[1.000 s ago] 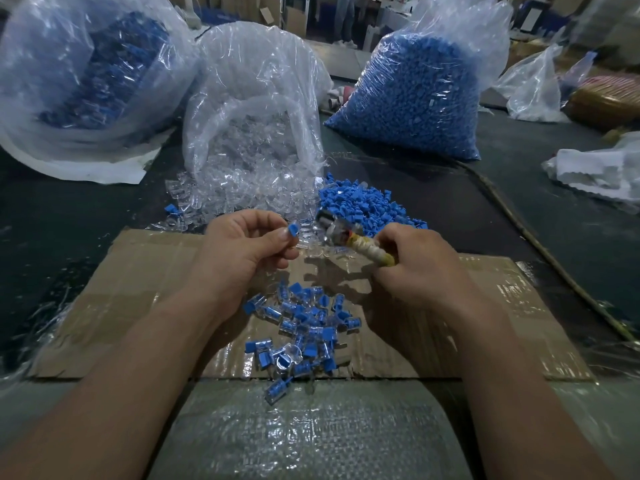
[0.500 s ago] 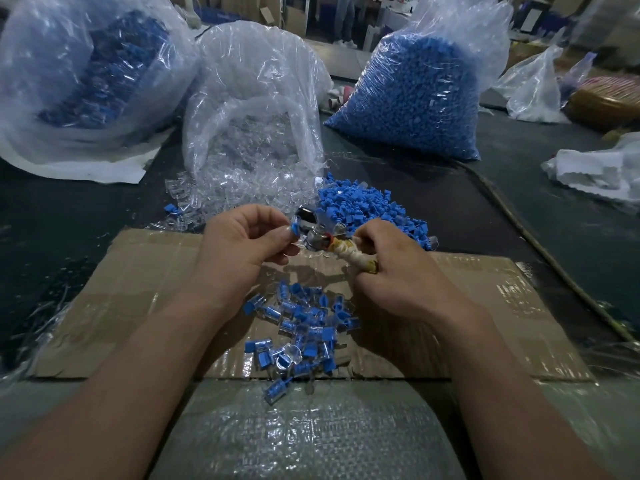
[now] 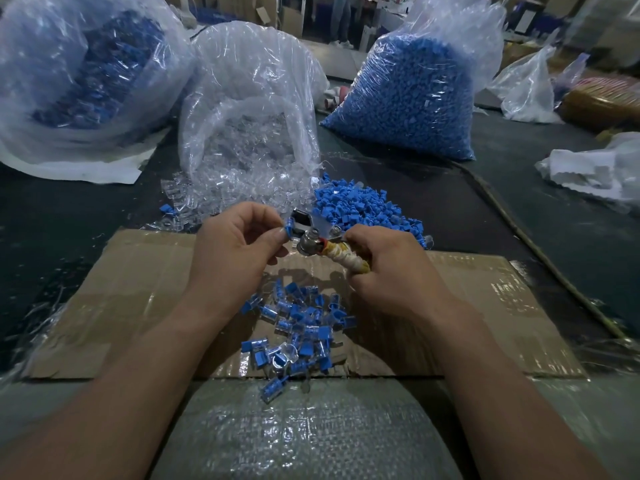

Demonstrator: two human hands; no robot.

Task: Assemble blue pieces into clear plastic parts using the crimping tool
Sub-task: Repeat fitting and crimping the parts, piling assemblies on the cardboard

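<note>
Dark green desk [image 3: 519, 202] takes up pretty much the whole view, with a flat sheet of taped cardboard [image 3: 138, 289] on its near part. Behind the cardboard are three big plastic bags: a left bag [image 3: 86, 71] with blue stuff inside, a middle bag [image 3: 249, 133] spilling clear plastic parts [image 3: 194, 199] onto the desk, and a right bag [image 3: 408, 98] stuffed with blue pieces. A loose blue pile [image 3: 360, 206] lies just past the cardboard's far edge, next to the clear spill. On the cardboard between the forearms there's a heap of blue-and-clear assembled bits [image 3: 301, 327]. The right hand [image 3: 391, 268] is curled around the wrapped yellowish handle of the crimping tool [image 3: 311, 239], metal head pointing left. The left hand [image 3: 232, 251] pinches one blue piece [image 3: 289, 227] between thumb and fingertips, right up against the tool's head; can't tell whether a clear part is on it.
</note>
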